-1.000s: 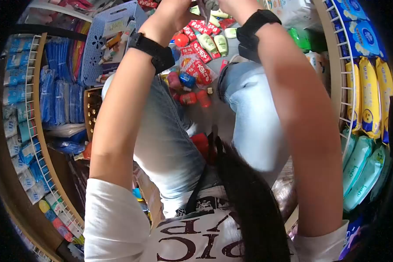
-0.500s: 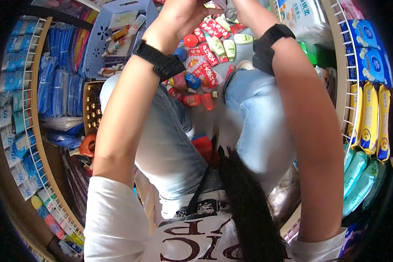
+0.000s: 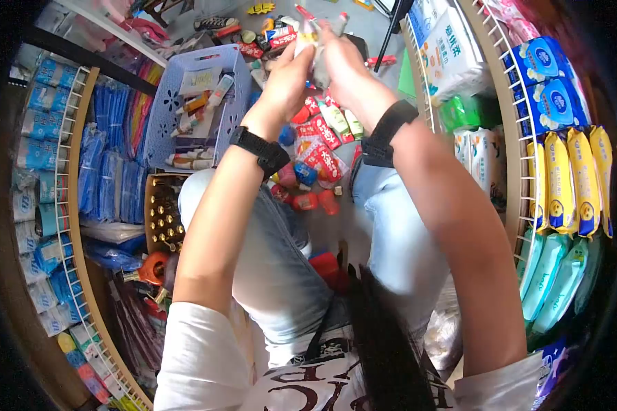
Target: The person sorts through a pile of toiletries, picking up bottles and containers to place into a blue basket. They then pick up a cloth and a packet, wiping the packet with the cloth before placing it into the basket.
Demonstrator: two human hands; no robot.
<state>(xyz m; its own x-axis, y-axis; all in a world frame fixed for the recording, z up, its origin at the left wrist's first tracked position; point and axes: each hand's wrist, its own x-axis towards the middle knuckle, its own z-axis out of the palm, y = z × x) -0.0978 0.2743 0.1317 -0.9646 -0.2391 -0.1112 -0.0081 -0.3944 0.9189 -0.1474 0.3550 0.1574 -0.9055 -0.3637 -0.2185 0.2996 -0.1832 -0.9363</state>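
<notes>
Here, close to the body, the pale denim knees [image 3: 267, 260] bracket a scatter of small red and green packets and tubes on the grey floor [image 3: 319, 161]. Above them, the left hand [image 3: 288, 79] and right hand [image 3: 346, 65] press together around a small white tube with a red tip [image 3: 307, 31], each grip closed on it. Held high over the clutter, it could slip and drop among the look-alikes. Beyond, the lilac perforated plastic basket [image 3: 185, 103] sits well apart.

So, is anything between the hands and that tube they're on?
Nothing visible. The left hand and right hand both already grip the tube, held up above the products on the floor.
</notes>
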